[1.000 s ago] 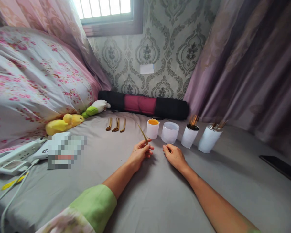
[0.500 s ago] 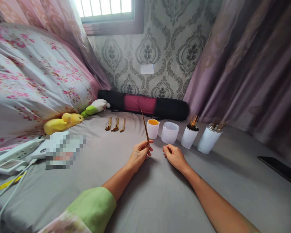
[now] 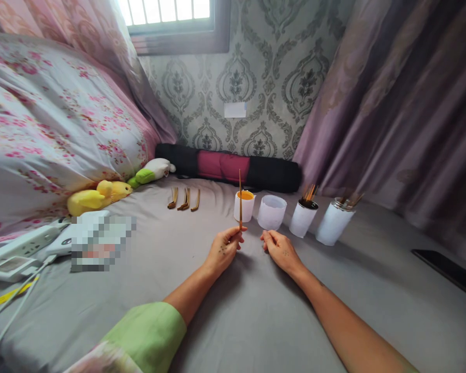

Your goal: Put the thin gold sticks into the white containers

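Observation:
My left hand rests on the grey sheet and pinches a thin brown stick, which stands almost upright in front of a white cup with orange inside. My right hand lies beside it on the sheet, fingers curled, with nothing visible in them. To the right of the orange cup stand an empty white cup, a white cup with sticks and a white jar with sticks.
Three bundles of brown sticks lie on the sheet further back left. A black and red roll lies along the wall. Yellow and green plush toys, a floral quilt and a power strip are left. A dark flat object lies right.
The stick in my left hand has swung from leaning left to nearly upright, and the hand shifted slightly right. My right hand has stayed put.

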{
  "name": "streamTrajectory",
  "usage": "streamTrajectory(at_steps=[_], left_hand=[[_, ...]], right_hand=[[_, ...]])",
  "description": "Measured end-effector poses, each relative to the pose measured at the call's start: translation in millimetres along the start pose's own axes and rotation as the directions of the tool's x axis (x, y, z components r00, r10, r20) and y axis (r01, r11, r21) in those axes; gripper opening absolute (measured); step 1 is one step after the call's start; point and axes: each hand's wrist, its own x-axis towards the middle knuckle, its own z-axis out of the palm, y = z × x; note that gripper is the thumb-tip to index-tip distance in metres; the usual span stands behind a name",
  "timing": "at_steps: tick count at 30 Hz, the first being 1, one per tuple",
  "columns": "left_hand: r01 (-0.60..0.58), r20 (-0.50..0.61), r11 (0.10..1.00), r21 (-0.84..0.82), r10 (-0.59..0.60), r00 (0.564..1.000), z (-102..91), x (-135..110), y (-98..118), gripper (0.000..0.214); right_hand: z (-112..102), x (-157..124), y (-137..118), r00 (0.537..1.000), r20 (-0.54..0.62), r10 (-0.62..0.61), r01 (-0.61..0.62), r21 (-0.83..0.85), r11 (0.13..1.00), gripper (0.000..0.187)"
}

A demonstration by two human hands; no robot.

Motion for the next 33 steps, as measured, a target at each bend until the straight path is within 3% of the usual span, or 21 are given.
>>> streamTrajectory(at_steps=[9,18,26,33], left_hand=[[-0.112,-0.007,0.979,0.170,0.115,0.993,-0.9,-2,-9,0.033],[-0.230,0.055,0.860,0.455,0.230,0.972,-3.6,-5,-6,0.032],[-0.226,0.071,0.809,0.542,0.225,0.972,-3.8,-7,-7,0.033],[-0.213,0.094,0.777,0.592,0.196,0.976,-5.7,-8,-8,0.034]], right_hand=[[1,-3,-2,0.997,-0.072,-0.041,0.045,0.053,0.998,0.039],[1,-5,-7,0.992,-0.102,-0.072,0.090,0.177,0.980,0.038],[2,-7,-11,0.992,-0.093,-0.082,0.105,0.279,0.955,0.038],[5,-9,-15,0.997,-0.010,-0.076,0.074,0.360,0.930,0.031]])
